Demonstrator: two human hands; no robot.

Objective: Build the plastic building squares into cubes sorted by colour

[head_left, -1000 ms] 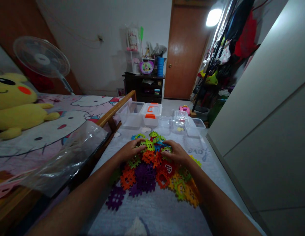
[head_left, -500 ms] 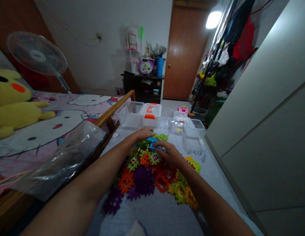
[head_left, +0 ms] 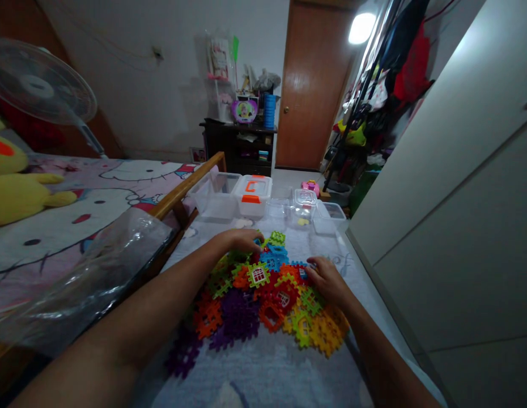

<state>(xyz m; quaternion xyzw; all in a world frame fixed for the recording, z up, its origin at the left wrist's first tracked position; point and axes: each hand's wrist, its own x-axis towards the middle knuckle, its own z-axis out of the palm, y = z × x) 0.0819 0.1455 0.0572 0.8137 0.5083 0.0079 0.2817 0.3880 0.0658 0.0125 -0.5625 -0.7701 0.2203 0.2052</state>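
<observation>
2 arms of the person, viewed from the head camera. The left forearm (head_left: 153, 300) and right forearm (head_left: 374, 351) were bare along all their visible length; the left hand (head_left: 240, 241) and right hand (head_left: 327, 277) were bare as well.

Left hand (head_left: 241, 241) and right hand (head_left: 327, 279) now farther apart on tile pile (head_left: 240, 314).

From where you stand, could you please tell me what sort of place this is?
Most likely a home bedroom: a bed with a cartoon-print sheet, a yellow plush toy lying on it, and hanging clothes along one side.
</observation>
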